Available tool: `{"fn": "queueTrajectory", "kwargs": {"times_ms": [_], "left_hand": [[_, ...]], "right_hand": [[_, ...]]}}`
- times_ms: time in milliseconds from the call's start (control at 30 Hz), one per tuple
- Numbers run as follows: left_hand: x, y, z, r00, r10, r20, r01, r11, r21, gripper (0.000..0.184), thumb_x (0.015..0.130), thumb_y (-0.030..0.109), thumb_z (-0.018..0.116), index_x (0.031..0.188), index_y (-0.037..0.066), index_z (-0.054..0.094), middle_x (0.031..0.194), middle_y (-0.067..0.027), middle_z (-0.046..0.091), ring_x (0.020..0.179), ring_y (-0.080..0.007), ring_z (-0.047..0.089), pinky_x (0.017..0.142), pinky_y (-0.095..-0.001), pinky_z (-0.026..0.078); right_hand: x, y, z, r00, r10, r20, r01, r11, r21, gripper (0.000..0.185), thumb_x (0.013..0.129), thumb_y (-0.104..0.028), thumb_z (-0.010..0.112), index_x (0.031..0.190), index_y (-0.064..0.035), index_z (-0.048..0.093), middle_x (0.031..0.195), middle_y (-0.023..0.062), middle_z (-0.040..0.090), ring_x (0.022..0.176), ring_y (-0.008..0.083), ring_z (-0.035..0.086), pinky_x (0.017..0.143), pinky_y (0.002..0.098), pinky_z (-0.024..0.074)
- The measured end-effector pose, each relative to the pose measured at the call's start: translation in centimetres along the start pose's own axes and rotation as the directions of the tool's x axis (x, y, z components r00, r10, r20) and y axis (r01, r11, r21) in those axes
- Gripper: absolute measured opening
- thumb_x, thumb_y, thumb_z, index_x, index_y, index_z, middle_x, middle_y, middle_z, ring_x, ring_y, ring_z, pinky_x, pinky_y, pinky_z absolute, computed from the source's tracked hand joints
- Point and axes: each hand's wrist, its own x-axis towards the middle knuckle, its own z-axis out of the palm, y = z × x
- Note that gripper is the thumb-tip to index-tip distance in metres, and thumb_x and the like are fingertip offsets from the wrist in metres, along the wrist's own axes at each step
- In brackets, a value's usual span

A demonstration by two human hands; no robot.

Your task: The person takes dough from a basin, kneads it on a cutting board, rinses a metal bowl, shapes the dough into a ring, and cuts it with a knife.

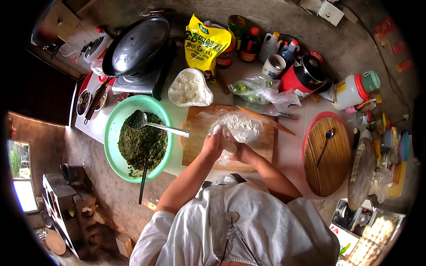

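Above the floured wooden board (195,146), my left hand (214,144) and my right hand (244,153) meet around a pale lump of dough (229,146). The fingers of both are closed on it, and part of the dough is hidden by them. Just beyond the hands lies a heap of white flour (243,127) on the board. A wooden rolling pin (266,120) rests slantwise at the board's far right corner. To the left stands a green basin (113,158) of chopped green filling (142,144), with a metal spoon (166,129) and dark chopsticks (143,181) in it.
A bowl of flour (190,88), a yellow bag (205,46) and several bottles line the back. A lidded wok (140,44) sits on a stove at back left. At right lie a round slatted tray (337,164) with a spoon (326,146) and a plastic bag of green vegetables (255,90).
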Motion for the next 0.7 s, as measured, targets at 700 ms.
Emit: {"fn": "queueTrajectory", "kwargs": {"times_ms": [700], "left_hand": [[-3.5,0.0,-1.3,0.859,-0.026,0.511,-0.390,0.611,0.689,0.063,0.083,0.042,0.053,0.127,0.003,0.035,0.102,-0.0127,0.053,0.087,-0.0174,0.051,0.077,-0.0281,0.041]], "right_hand": [[0.2,-7.2,-1.2,0.945,0.129,-0.299,0.214,0.448,0.868,0.018,0.081,-0.021,0.059,0.089,-0.0050,0.053,0.067,0.0015,0.052,0.057,0.0103,0.050,0.050,0.0251,0.0419]]}}
